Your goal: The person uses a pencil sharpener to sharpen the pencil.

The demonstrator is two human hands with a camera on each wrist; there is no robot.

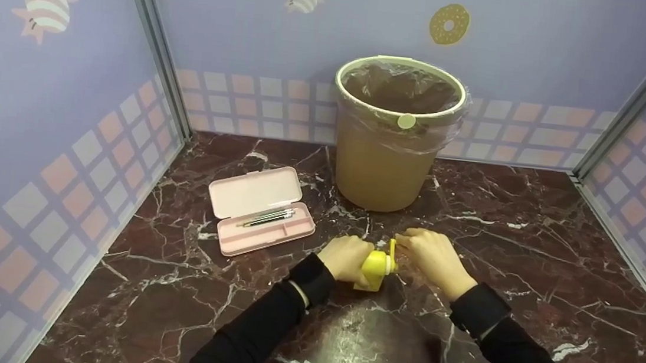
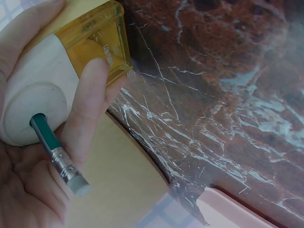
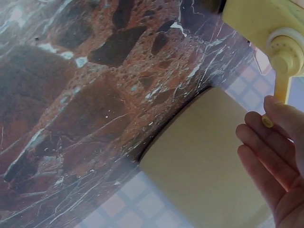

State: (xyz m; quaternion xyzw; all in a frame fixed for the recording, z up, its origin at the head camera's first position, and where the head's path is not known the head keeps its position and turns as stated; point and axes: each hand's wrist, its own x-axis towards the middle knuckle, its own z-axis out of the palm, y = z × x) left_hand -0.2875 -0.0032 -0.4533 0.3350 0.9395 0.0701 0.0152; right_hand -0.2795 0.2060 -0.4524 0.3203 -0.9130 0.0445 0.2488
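Note:
My left hand [image 1: 345, 257] grips a yellow crank pencil sharpener [image 1: 374, 268] by its body, fingers curled round it. In the left wrist view, a green pencil [image 2: 47, 135] with a metal ferrule and a pale eraser sticks out of the sharpener's white face. The clear amber shavings drawer [image 2: 97, 45] shows beyond the thumb. My right hand [image 1: 433, 257] pinches the end of the yellow crank handle [image 3: 282, 90] between thumb and index finger, the other fingers loosely bent. The pencil's tip is hidden inside the sharpener.
An open pink pencil case [image 1: 224, 242] with several pencils [image 1: 272, 217] in it lies to the left on the dark red marbled table [image 1: 168, 309]. A tan bin [image 1: 383, 175] with a clear plastic liner stands behind the hands. Patterned walls [image 1: 254, 32] enclose the table.

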